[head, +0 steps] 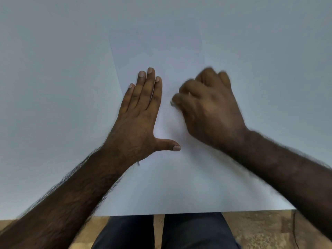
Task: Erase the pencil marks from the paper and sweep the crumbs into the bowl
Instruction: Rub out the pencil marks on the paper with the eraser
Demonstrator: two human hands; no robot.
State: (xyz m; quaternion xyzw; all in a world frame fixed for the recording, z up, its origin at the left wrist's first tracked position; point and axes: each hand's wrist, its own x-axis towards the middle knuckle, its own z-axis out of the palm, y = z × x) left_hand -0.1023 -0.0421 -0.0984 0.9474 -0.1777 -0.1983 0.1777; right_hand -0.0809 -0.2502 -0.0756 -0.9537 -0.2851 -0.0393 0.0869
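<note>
A white sheet of paper (161, 51) lies on the white table (53, 87), reaching to the near edge. My left hand (142, 114) rests flat on the paper's left part, fingers together and thumb spread toward the right. My right hand (210, 108) is blurred, its fingers curled down onto the paper; a small pale object, probably an eraser (172, 103), shows at the fingertips. A short grey pencil mark (138, 163) peeks out beside my left wrist. No bowl is in view.
The table's near edge (179, 213) runs across the bottom, with a wooden floor (260, 230) and my dark trousers (161, 232) below it. A thin dark cable (294, 229) hangs at the lower right.
</note>
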